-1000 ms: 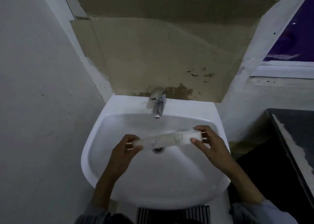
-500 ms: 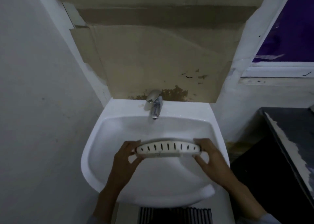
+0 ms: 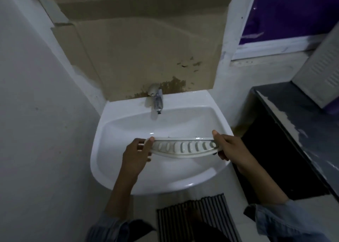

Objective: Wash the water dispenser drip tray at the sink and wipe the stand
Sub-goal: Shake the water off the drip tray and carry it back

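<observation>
A white slotted drip tray (image 3: 183, 148) is held crosswise over the basin of the white sink (image 3: 165, 175). The left hand (image 3: 135, 155) grips its 9 o'clock end and the right hand (image 3: 229, 148) its 3 o'clock end, with the row of oval slots facing up towards the camera. A metal tap (image 3: 156, 98) stands on the sink's rim at 12 o'clock below a stained brown wall panel (image 3: 146, 58). A striped mat (image 3: 198, 219) lies on the floor at the sink's 6 o'clock, and a dark counter (image 3: 302, 131) runs along its 3 o'clock side.
</observation>
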